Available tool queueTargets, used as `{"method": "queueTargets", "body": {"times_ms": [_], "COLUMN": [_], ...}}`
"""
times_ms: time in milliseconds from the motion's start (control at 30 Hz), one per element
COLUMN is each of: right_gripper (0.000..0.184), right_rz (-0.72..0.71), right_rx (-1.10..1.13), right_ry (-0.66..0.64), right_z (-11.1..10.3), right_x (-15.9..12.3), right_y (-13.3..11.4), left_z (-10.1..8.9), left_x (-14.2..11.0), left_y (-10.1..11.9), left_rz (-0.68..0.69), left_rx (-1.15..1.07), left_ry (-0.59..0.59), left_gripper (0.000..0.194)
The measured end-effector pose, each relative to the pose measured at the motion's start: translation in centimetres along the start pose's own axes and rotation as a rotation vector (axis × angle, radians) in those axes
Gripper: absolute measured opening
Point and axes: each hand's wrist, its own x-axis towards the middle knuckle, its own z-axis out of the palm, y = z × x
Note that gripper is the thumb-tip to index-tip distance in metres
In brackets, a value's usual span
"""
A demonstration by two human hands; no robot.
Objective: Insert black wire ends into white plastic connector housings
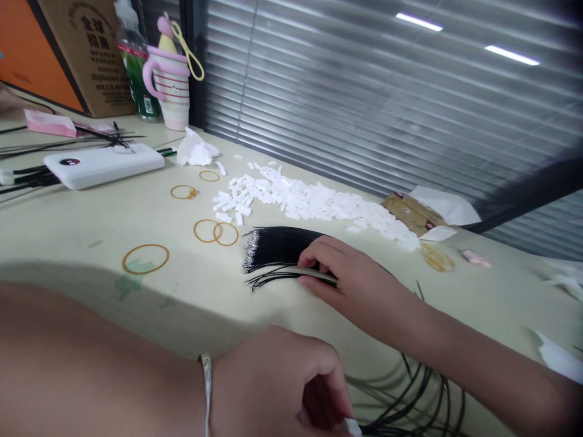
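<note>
My left hand (277, 385), wearing a thin bracelet at the wrist, is low in the head view. Its fingers are closed on a small white connector (352, 427), partly cut off by the lower edge. Black wires trail rightward beside it. Farther forward, my right hand (339, 264) is at a thick bundle of black wires (285, 243) with bare silvery terminals at their left ends. A few wires (273, 276) lie apart from the bundle and run between its thumb and fingers. The fingers partly cover that grip. Behind the bundle spreads a pile of small white connectors (314, 200).
Rubber bands (146, 259) lie on the left of the table. A white power bank (104, 165), crumpled tissue (195, 147), striped cup (172, 91), bottle (141, 79) and cardboard box (98, 54) stand farther back. Window blinds (364, 91) border the far edge; a brown packet (412, 212) sits right.
</note>
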Motion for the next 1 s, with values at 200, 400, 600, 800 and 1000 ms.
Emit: {"method": "queueTargets", "body": {"times_ms": [200,400,600,800,1000], "right_gripper": [0.002,0.002,0.013,0.009,0.010], "right_rz": [-0.103,-0.167,-0.242,-0.267,-0.259], "right_rx": [0.092,0.097,0.095,0.106,0.102], "right_ry": [-0.058,-0.019,-0.019,0.016,0.008], "right_z": [0.8,0.9,1.1,1.3,1.4], "right_x": [1.6,1.6,1.4,1.6,1.8], "right_y": [-1.1,-1.0,-1.3,-1.1,-1.2], "left_z": [-0.3,-0.2,-0.2,-0.4,-0.3], "left_x": [0.0,-0.1,0.2,0.3,0.3], "left_y": [0.0,-0.1,0.2,0.2,0.4], "left_rz": [-0.021,-0.012,-0.038,-0.038,-0.065], "left_rx": [-0.021,-0.010,0.012,0.016,0.043], "left_ry": [-0.044,-0.019,-0.061,-0.064,-0.041], "left_gripper": [0.015,0.014,0.017,0.016,0.016]}}
